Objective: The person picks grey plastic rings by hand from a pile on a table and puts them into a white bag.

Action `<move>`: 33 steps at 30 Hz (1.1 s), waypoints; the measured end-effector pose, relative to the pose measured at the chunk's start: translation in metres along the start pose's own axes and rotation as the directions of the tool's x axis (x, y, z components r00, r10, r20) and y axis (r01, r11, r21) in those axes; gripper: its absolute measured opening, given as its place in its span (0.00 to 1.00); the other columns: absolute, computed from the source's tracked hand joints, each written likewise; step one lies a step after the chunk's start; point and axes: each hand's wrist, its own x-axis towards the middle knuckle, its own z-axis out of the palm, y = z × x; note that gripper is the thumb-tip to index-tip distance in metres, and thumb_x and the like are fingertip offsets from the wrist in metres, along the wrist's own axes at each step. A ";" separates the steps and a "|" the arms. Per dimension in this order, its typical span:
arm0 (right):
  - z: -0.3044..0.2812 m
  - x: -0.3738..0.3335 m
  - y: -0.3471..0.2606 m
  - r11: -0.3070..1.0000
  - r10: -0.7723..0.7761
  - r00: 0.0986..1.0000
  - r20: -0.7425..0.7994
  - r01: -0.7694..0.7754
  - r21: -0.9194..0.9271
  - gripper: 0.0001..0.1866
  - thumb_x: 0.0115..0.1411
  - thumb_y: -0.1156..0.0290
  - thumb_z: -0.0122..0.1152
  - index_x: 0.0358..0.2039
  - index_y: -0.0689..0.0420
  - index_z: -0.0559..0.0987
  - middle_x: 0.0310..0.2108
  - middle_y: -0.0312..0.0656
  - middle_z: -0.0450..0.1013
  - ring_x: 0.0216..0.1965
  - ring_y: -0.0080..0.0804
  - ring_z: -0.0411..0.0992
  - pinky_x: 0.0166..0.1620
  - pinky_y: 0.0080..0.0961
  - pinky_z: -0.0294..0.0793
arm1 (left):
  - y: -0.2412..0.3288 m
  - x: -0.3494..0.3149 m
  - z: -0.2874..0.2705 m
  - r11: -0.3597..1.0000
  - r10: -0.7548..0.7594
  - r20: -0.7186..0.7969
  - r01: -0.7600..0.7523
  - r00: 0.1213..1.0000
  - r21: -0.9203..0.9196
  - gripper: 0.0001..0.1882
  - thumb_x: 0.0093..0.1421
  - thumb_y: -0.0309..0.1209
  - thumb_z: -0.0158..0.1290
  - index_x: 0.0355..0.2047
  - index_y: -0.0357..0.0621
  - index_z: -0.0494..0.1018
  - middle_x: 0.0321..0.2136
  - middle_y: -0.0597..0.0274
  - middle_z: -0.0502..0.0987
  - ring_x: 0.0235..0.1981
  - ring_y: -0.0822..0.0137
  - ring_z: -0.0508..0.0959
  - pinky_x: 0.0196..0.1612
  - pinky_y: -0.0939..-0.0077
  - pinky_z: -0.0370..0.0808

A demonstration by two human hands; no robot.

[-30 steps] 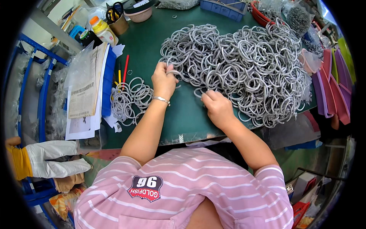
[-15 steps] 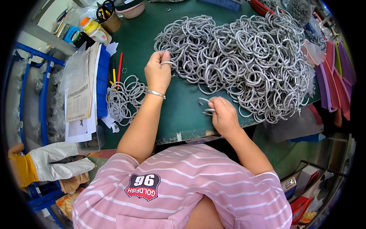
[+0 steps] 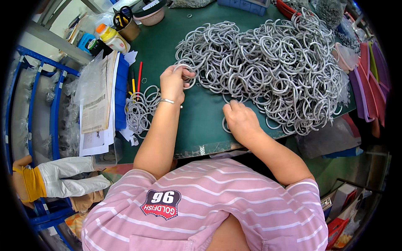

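A large heap of grey open rings [image 3: 276,79], like twisted-metal bangles, covers the far middle and right of the green table [image 3: 197,125]. At the heap's left edge, my left hand [image 3: 171,85] is closed on a grey ring [image 3: 192,83], pinched between thumb and fingers. Closer to the front edge, my right hand [image 3: 243,120] has its fingers curled round another grey ring [image 3: 224,125]; part of that ring is hidden by the hand. A smaller pile of grey rings [image 3: 140,109] lies left of my left forearm.
A red pencil [image 3: 140,75] lies by the smaller pile. Left of it stands a blue bin [image 3: 122,90] with papers against it. Behind are a yellow-and-white bottle [image 3: 114,39] and scissors [image 3: 122,17] in a holder. Coloured sheets [image 3: 368,90] are at the right; another person's legs [image 3: 71,175] show lower left.
My left hand has turned, and its ring now shows more fully. The right hand has tilted forward, its ring shifting with it. The whole view has moved slightly.
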 end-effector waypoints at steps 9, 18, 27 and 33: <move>-0.024 0.013 0.031 0.993 -0.114 0.988 -0.106 0.115 0.001 0.01 0.44 0.76 0.54 0.21 0.57 0.73 0.24 0.39 0.67 0.26 0.38 0.71 0.29 0.32 0.73 | 0.033 0.045 -0.001 0.989 -0.142 0.107 0.139 0.984 0.042 0.06 0.60 0.27 0.47 0.27 0.40 0.70 0.14 0.72 0.63 0.13 0.77 0.62 0.17 0.83 0.60; -0.029 0.002 0.023 0.964 -0.002 0.981 -0.192 0.053 0.260 0.14 0.45 0.82 0.59 0.36 0.59 0.77 0.32 0.44 0.75 0.31 0.41 0.75 0.32 0.31 0.76 | 0.009 -0.001 0.013 0.754 0.379 0.188 -0.420 0.906 0.505 0.10 0.57 0.25 0.50 0.38 0.38 0.75 0.26 0.54 0.79 0.28 0.64 0.78 0.36 0.73 0.73; -0.067 0.090 0.018 0.965 -0.095 0.903 -0.419 0.187 0.184 0.04 0.49 0.78 0.56 0.28 0.60 0.74 0.28 0.44 0.71 0.31 0.43 0.72 0.33 0.35 0.73 | 0.012 -0.009 -0.027 0.935 -0.092 0.114 0.125 0.989 -0.333 0.06 0.58 0.24 0.45 0.32 0.37 0.71 0.20 0.66 0.70 0.20 0.72 0.69 0.33 0.73 0.73; -0.030 0.159 0.038 0.973 -0.056 0.998 -0.019 0.051 -0.225 0.04 0.48 0.75 0.55 0.26 0.58 0.77 0.32 0.44 0.75 0.36 0.41 0.74 0.38 0.35 0.74 | -0.007 -0.049 -0.019 0.745 -0.331 0.314 0.451 0.890 -0.492 0.07 0.56 0.29 0.47 0.31 0.43 0.74 0.26 0.61 0.77 0.30 0.65 0.78 0.44 0.55 0.73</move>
